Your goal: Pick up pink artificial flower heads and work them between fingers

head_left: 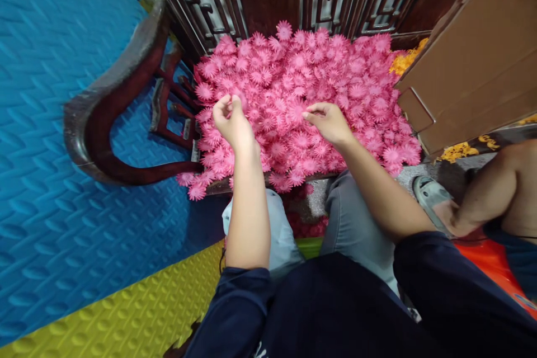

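Note:
A wide heap of pink artificial flowers [302, 140] covers the low wooden surface in front of me. My left hand [234, 126] is over the left part of the heap, with its fingers curled in and its thumb bent. A blurred pink flower [240, 99] shows at that thumb and appears to be in its grip. Further right, my right hand [329, 122] has thumb and forefinger pinched together. At those fingertips is the edge of a paler pink flower [296, 112], overlapping the heap behind it. The two hands are apart from each other.
A dark carved armrest [113, 173] borders the heap on the left, above blue matting [37, 179]. Brown cardboard [474, 50] stands at the right, with orange flower pieces [459, 151] near it. Another person's leg and grey-green clog [430, 193] are at the lower right.

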Available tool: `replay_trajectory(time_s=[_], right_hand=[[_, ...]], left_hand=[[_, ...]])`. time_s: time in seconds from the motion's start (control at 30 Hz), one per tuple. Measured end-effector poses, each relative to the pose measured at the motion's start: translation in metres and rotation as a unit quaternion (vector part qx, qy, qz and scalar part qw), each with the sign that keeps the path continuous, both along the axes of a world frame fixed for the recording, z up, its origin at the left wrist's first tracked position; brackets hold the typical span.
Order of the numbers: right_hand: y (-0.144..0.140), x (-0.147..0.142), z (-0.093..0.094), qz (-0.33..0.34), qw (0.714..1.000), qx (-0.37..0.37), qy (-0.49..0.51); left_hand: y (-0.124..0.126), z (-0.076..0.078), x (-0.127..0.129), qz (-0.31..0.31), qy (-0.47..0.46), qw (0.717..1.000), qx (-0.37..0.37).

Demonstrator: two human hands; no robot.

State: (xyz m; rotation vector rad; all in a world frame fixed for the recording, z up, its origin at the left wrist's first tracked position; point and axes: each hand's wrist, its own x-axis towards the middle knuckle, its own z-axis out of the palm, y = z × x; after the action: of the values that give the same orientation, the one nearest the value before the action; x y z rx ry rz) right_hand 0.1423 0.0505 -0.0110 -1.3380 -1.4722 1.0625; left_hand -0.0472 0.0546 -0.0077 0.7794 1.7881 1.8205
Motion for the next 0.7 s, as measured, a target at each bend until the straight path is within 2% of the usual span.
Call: replay_trajectory(time_s=[0.07, 0.13, 0.27, 0.33, 0.4, 0.5, 0.7], right_hand=[[0.0, -0.006, -0.007, -0.006, 0.997, -0.008, -0.074], [0.005, -0.01, -0.015, -0.01, 0.989, 0.003, -0.151], [0.037, -0.003, -0.028, -0.037, 0.967, 0.08, -0.238], [0.063, 0.007, -0.036, -0.063, 0.957, 0.103, -0.263], [0.09, 0.017, -0.046, -0.068, 0.949, 0.086, -0.295], [0.125, 0.027, -0.061, -0.084, 0.939, 0.042, -0.331], [0.167, 0.016, -0.072, -0.049, 0.923, 0.036, -0.381]], left_hand=[[-0.004, 0.001, 0.009, 0.029, 0.028, 0.999, -0.027], [-0.012, 0.005, 0.021, 0.024, 0.044, 0.998, -0.046], [-0.026, 0.013, 0.045, -0.113, 0.013, 0.993, -0.031], [-0.031, 0.016, 0.057, -0.185, -0.061, 0.979, -0.051], [-0.034, 0.017, 0.068, -0.231, -0.142, 0.959, -0.079], [-0.037, 0.016, 0.084, -0.263, -0.195, 0.941, -0.082], [-0.035, 0.013, 0.096, -0.283, -0.183, 0.938, -0.085]])
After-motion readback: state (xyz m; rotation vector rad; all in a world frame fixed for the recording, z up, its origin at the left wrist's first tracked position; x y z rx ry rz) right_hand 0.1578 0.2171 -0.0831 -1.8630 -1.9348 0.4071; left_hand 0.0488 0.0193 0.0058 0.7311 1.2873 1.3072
